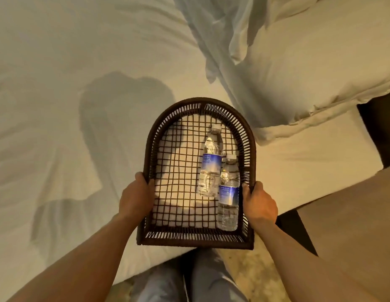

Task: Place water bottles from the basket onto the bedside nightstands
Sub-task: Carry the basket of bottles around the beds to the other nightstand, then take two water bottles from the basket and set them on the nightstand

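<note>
A dark woven basket [202, 102] with an arched far end and an open grid bottom sits over the edge of a white bed. Two clear water bottles with blue labels lie inside on its right side, caps pointing away from me: the farther bottle [210, 162] and the nearer bottle [229, 192] against the right wall, touching each other. My left hand [135, 198] grips the basket's left rim. My right hand [258, 203] grips the right rim.
The white bed sheet [80, 105] fills the left and centre. A rumpled duvet and pillow [298, 62] lie at the upper right. A beige surface [353, 225] with a dark frame stands at the right. My legs and patterned floor show below.
</note>
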